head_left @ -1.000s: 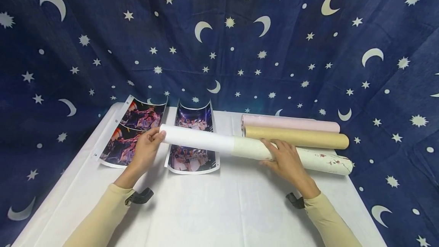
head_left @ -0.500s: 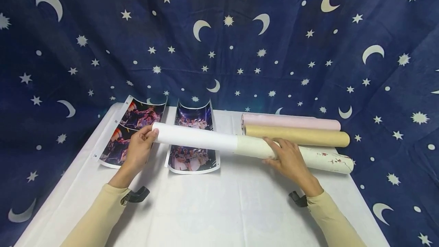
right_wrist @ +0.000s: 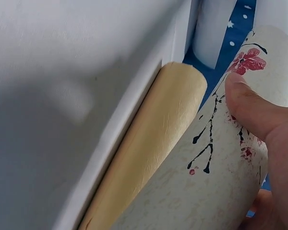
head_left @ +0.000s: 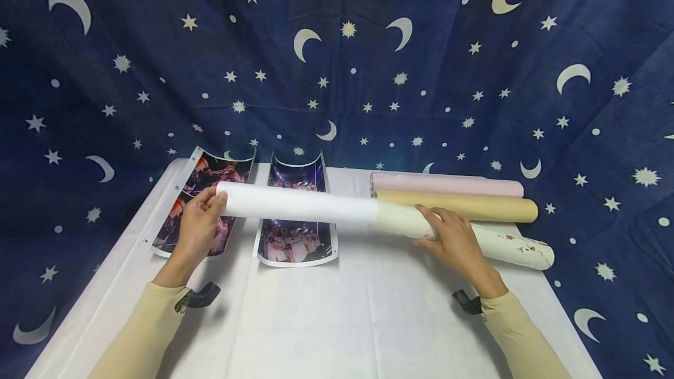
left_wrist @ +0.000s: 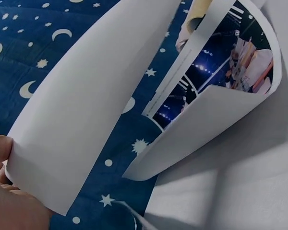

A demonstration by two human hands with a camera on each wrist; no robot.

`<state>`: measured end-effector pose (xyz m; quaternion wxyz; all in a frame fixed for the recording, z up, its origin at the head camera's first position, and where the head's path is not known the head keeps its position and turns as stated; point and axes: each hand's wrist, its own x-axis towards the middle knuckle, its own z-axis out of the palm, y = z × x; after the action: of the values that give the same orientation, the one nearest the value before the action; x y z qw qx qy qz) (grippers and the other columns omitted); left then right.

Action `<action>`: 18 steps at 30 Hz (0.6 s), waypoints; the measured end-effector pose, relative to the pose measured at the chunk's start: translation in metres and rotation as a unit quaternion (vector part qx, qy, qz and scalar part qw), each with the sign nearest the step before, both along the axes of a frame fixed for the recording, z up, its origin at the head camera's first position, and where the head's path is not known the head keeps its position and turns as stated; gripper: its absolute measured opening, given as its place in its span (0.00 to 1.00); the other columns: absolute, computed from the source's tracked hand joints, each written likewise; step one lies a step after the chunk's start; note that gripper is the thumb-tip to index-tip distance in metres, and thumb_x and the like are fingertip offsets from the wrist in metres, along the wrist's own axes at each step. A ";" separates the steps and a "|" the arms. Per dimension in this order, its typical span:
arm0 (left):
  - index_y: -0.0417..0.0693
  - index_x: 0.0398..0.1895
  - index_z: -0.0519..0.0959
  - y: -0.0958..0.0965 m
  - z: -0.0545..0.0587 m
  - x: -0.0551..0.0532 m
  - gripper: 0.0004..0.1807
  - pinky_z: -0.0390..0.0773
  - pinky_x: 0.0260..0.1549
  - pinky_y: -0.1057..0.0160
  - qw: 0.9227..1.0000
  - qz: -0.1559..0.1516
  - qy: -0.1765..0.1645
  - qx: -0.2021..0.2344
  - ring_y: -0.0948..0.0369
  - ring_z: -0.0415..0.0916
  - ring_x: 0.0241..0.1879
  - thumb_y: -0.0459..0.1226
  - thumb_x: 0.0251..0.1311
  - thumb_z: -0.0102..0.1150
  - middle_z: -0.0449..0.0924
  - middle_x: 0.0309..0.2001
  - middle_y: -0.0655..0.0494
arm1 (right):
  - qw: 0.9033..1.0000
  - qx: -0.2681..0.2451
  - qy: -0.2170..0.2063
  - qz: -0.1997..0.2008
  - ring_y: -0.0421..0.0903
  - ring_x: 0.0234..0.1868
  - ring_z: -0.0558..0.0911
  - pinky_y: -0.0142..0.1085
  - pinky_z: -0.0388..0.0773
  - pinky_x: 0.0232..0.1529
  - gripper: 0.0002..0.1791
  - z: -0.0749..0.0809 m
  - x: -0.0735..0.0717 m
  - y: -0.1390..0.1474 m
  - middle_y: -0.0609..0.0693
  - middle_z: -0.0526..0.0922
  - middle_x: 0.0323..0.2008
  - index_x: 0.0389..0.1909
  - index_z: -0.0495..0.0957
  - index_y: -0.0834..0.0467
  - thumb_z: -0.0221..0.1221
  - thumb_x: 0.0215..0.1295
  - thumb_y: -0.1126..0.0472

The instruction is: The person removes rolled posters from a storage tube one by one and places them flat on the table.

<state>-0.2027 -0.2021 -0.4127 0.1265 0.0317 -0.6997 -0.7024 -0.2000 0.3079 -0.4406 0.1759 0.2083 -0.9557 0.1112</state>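
My left hand (head_left: 197, 224) pinches the left end of a white paper roll (head_left: 297, 203), which the left wrist view shows as a curved white sheet (left_wrist: 86, 105). The other end of this paper goes inside a cream wallpaper roll (head_left: 518, 244) with red blossoms and dark twigs. My right hand (head_left: 455, 238) grips the wallpaper roll near its middle, thumb on the near side. In the right wrist view my right thumb (right_wrist: 259, 112) lies across the printed blossoms (right_wrist: 249, 62). How far the white paper reaches inside is hidden.
Behind the wallpaper lie a yellow roll (head_left: 492, 207) and a pink roll (head_left: 447, 184). Two curled photo sheets, one left (head_left: 171, 221) and one nearer the middle (head_left: 295, 244), lie partly under the white paper. A star-patterned cloth (head_left: 347, 75) hangs behind the white table (head_left: 316, 320).
My left hand has moved left with the white paper's end, and a longer stretch of it shows. The wallpaper roll and my right hand have shifted slightly right.
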 end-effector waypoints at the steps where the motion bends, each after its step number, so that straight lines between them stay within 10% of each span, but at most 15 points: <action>1: 0.27 0.60 0.69 -0.001 0.001 0.000 0.24 0.74 0.45 0.80 1.000 0.001 0.002 0.010 0.74 0.77 0.42 0.39 0.70 0.54 0.82 0.38 0.75 | 1.000 0.000 0.002 -0.001 0.63 0.57 0.77 0.62 0.67 0.56 0.47 0.000 0.000 0.002 0.60 0.78 0.55 0.70 0.66 0.48 0.72 0.48 0.42; 18: 0.44 0.48 0.74 -0.010 0.008 0.004 0.07 0.76 0.50 0.77 0.986 0.014 0.031 0.165 0.68 0.77 0.49 0.34 0.70 0.53 0.83 0.44 0.64 | 0.999 0.031 -0.024 0.018 0.67 0.53 0.78 0.66 0.68 0.51 0.45 -0.018 -0.005 0.026 0.63 0.80 0.52 0.65 0.70 0.53 0.77 0.44 0.50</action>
<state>-0.1989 -0.2124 -0.4048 0.1507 0.0403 -0.5694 -0.8072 -0.2045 0.3335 -0.4587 0.1438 0.2283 -0.9587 0.0897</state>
